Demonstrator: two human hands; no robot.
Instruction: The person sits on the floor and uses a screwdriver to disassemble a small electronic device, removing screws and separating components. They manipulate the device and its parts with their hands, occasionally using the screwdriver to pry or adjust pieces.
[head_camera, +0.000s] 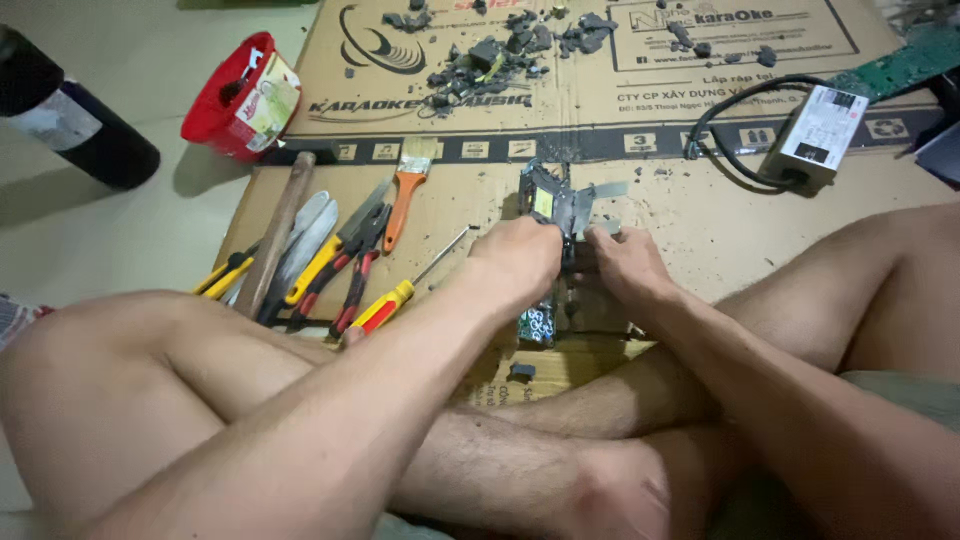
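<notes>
Hands meet over a small dark electronic part (556, 205) on the flattened cardboard sheet (700, 230) just beyond the crossed legs: the left hand (520, 255) has its fingers curled tight on the part's near side, the right hand (622, 262) pinches its right edge beside a grey blade-like tool (600, 190). Doing this well probably means bracing the part firmly against the cardboard, prying in small moves and keeping fingertips off the edge, with the screwdriver (400, 297), pliers (355, 262) and brush (405, 190) lying near at the left.

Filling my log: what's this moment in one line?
left hand: grips part | right hand: grips part | tools: left, untouched | surface: cardboard
</notes>
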